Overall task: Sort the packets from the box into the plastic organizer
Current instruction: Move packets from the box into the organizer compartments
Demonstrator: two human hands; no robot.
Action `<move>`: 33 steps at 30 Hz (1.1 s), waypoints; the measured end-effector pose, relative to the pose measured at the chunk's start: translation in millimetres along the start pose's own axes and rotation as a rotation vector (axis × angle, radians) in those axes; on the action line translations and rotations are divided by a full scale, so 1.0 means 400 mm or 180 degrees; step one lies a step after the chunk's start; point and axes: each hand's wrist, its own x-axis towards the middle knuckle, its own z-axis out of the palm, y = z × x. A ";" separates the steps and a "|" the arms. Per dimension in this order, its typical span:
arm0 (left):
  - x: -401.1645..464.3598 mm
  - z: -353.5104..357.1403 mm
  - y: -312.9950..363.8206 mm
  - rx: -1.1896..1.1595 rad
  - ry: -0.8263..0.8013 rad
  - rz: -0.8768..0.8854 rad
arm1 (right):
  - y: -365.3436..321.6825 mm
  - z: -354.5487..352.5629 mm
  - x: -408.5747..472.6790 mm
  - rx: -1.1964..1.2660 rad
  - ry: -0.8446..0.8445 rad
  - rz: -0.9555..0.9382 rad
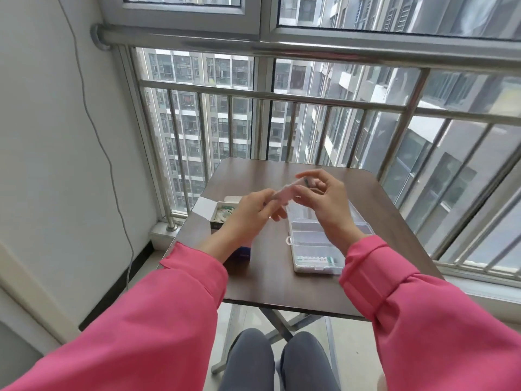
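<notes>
Both hands meet above the middle of the desk (pixel 265 283), sharing one grip on a small pale pink packet (pixel 282 194). The left hand (pixel 251 211) pinches the packet's near-left end between thumb and curled fingers; the right hand (pixel 324 201) holds its far-right end, with the thumb and forefinger arched over it and the other fingers curled. The packet is blurred, so its print cannot be read. It hangs in the air, clear of the desk.

Directly under the grip and to its right lies the clear plastic organizer (pixel 310 249), flat on the desk, its far part hidden behind the right hand and wrist. The compartment nearest the person holds a white packet with green print (pixel 315 260); the compartments between that one and the grip look bare as far as they show. A small latch tab sticks out on the organizer's left edge.

To the left of the grip, partly behind the left hand, sits the open box (pixel 217 217), its white flap (pixel 203 208) folded outward to the left. Green and white packets (pixel 225 214) lie inside it. Below the left wrist a dark blue thing (pixel 242 253) shows on the desk; what it is cannot be told.

Both forearms wear pink sleeves (pixel 423 320). Beyond the desk stands a metal railing (pixel 282 95) in front of the window.
</notes>
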 end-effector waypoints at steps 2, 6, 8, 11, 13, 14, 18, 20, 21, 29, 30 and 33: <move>-0.001 0.031 0.015 -0.0412 -0.0259 -0.0141 | 0.005 -0.034 -0.016 -0.0071 0.0073 0.0061; -0.005 0.100 0.037 -0.0810 -0.0407 -0.0491 | 0.022 -0.106 -0.044 -0.0249 0.0188 0.0271; -0.003 0.132 0.039 -0.0854 -0.0441 -0.0602 | 0.032 -0.144 -0.057 -0.0283 0.0180 0.0397; -0.002 0.176 0.041 -0.0768 -0.0571 -0.0606 | 0.052 -0.195 -0.078 -0.0368 0.0056 0.0598; -0.005 0.206 0.046 -0.0905 -0.0616 -0.0600 | 0.065 -0.223 -0.090 -0.0415 0.0001 0.0670; -0.007 0.221 0.046 -0.1028 -0.0607 -0.0618 | 0.070 -0.236 -0.096 -0.0417 0.0008 0.0686; -0.014 0.270 0.039 -0.1451 -0.0497 -0.0710 | 0.082 -0.284 -0.110 -0.0622 0.0175 0.0709; -0.017 0.282 0.036 -0.1663 -0.0421 -0.0831 | 0.088 -0.298 -0.116 -0.0721 0.0202 0.0741; -0.017 0.288 0.036 -0.1755 -0.0384 -0.0908 | 0.092 -0.306 -0.117 -0.0744 0.0253 0.0756; 0.001 0.321 0.026 -0.1863 -0.0122 -0.1187 | 0.131 -0.341 -0.117 -0.0662 0.0473 0.0941; 0.000 0.322 0.024 -0.1850 -0.0140 -0.1177 | 0.132 -0.343 -0.115 -0.0608 0.0479 0.0956; 0.003 0.323 0.018 -0.1766 -0.0023 -0.1154 | 0.138 -0.350 -0.109 -0.0653 0.0610 0.1007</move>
